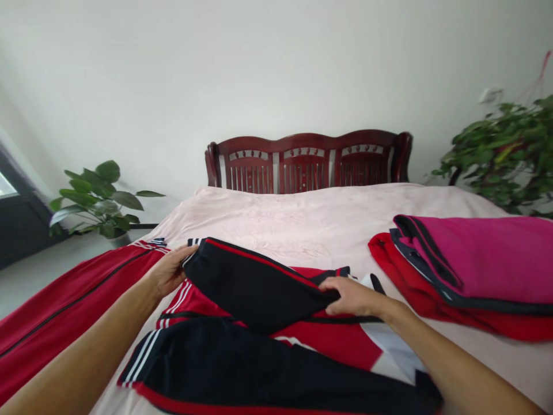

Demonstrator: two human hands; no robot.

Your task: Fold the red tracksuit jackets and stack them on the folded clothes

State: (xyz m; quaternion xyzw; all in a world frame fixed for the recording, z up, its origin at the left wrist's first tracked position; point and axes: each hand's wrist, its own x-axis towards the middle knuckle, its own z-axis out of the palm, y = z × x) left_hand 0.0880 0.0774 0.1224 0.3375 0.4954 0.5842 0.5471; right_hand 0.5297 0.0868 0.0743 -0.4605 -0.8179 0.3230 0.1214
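- The left hand [169,270] has its grip closed on the striped cuff end of a black sleeve [253,283], thumb on top and fingers tucked beneath the fabric.
- The right hand [352,297] pinches the other end of that sleeve, fingers pressed flat over the fold, so the sleeve is held between both hands.
- The sleeve belongs to a red, black and white track jacket [268,363] spread on the bed [311,222]; the sleeve lies folded across the jacket's middle, with red piping along its upper edge.
- Nearer the camera than the sleeve, a second black sleeve with white stripes at the cuff lies across the jacket's lower part.
- Left of the sleeve, a red garment with a dark zipper line [64,305] stretches over the bed's edge.
- Right of the sleeve, well apart, sits a stack of folded clothes [470,271]: magenta on top, red beneath.
- Beyond the sleeve, a dark wooden headboard [309,161] stands against the wall.
- Potted plants stand to either side of the headboard, left [97,199] and right [505,153].
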